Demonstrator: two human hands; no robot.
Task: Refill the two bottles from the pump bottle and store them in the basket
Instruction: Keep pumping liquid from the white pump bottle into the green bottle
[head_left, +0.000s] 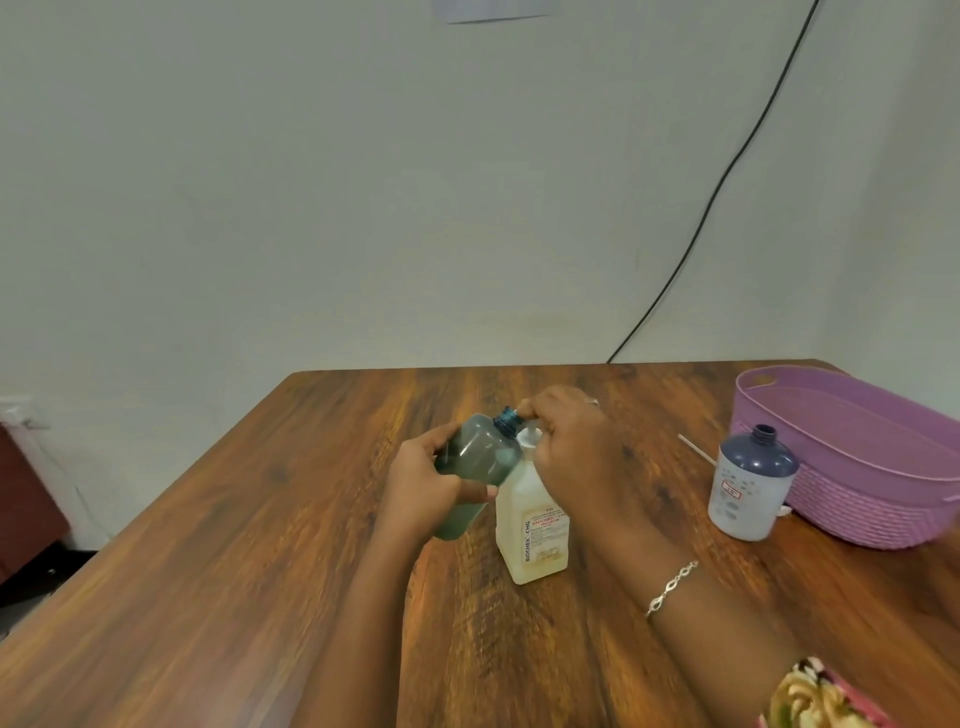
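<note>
Fingers of left hand (423, 480) curled round tilted green bottle (480, 457), open neck at pump head, over which right hand (571, 441) curls atop white pump bottle (535, 525) on table (260, 571); uncapped blue bottle (750, 483) upright just beside purple basket (857, 509).

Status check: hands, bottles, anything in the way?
Left hand grips tilted translucent green plastic bottle, neck at pump. Right hand curled over head of cream pump bottle. Uncapped blue-shouldered bottle stands beside purple woven basket. Thin pale stick nearby.

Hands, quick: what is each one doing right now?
Left hand: holds the green bottle, tilted.
Right hand: fingers curled over the head of the pump bottle.
</note>
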